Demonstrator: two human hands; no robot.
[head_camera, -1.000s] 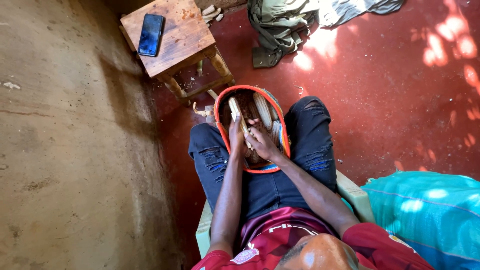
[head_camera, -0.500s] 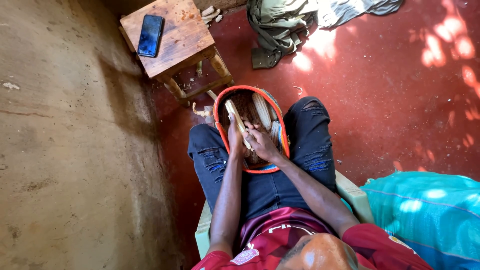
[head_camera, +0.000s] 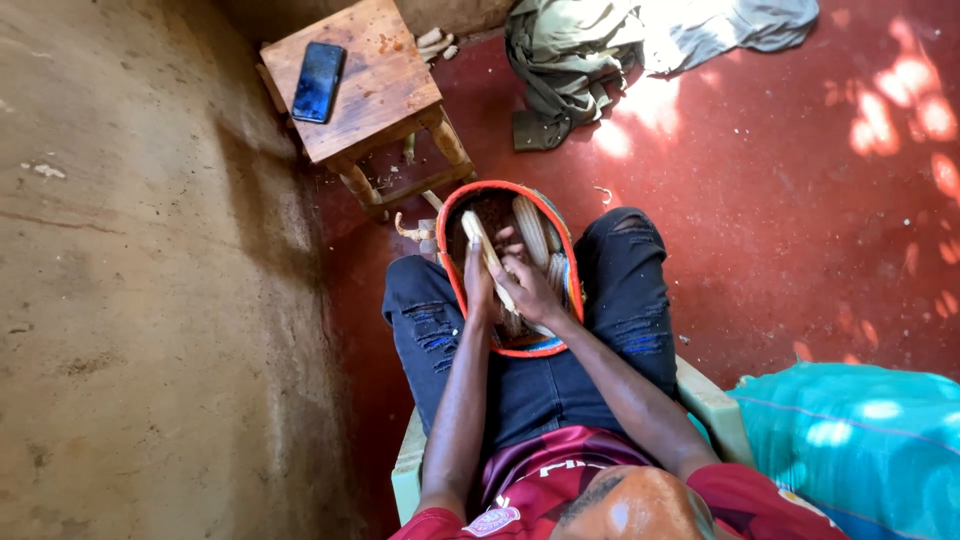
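Seated person, round woven basket with an orange rim (head_camera: 448, 262) resting on the lap between the knees. Left hand (head_camera: 478, 282) is wrapped shut around a pale, stripped-looking maize cob (head_camera: 484, 253), which sticks up and away from the body over the basket. Right hand (head_camera: 528, 285) is curled with fingers pressed against the same cob's lower part, thumb side touching it, not spread wide. Both hands sit close together, touching, above the basket's dark inside. More pale maize cobs (head_camera: 531, 230) lie along the basket's right wall. Just beyond the left knee stands a small brown wooden stool (head_camera: 385, 90) with a dark blue-black smartphone (head_camera: 318, 81) lying flat on top. Farther off on the red floor (head_camera: 800, 220), a heap of grey-green cloth (head_camera: 570, 60). Turquoise sack (head_camera: 860, 440) beside the person's right side.
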